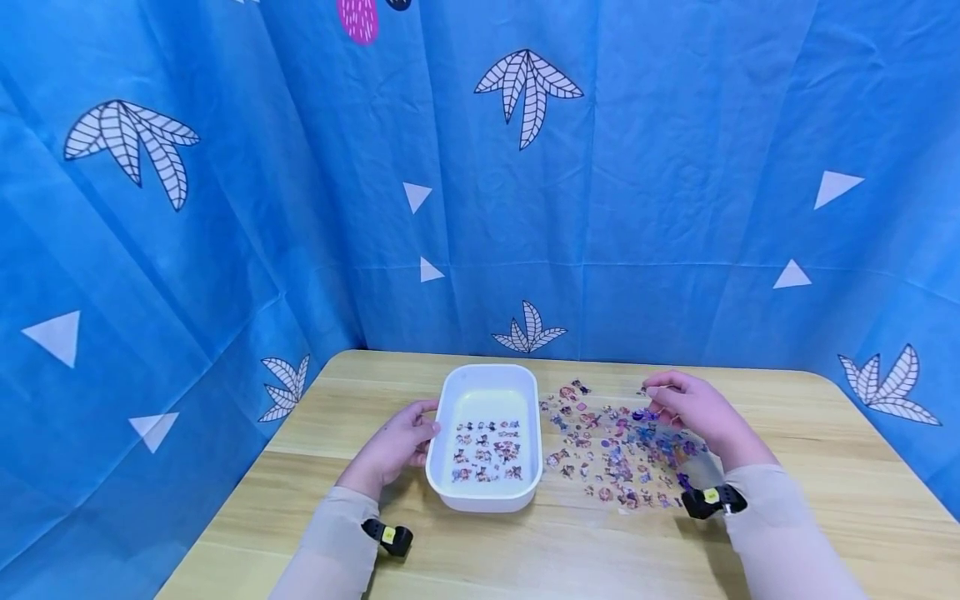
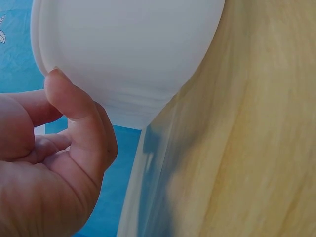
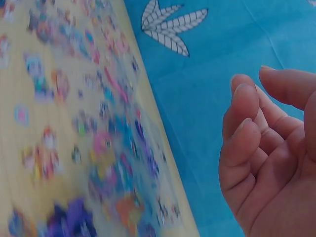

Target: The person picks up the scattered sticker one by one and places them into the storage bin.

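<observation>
pale sleeves [image 1: 783,533]; white round-cornered tub [image 1: 483,503]

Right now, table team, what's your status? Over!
Left hand gripping white tub. Right hand by the stickers, nothing visibly held. Possible snag: stickers crowded beside tub.

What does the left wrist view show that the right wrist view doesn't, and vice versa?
Only the left wrist view shows the left hand gripping the white tray. Only the right wrist view shows the right hand and the colourful stickers. Both share the printed blue curtain and part of the wooden table.
</observation>
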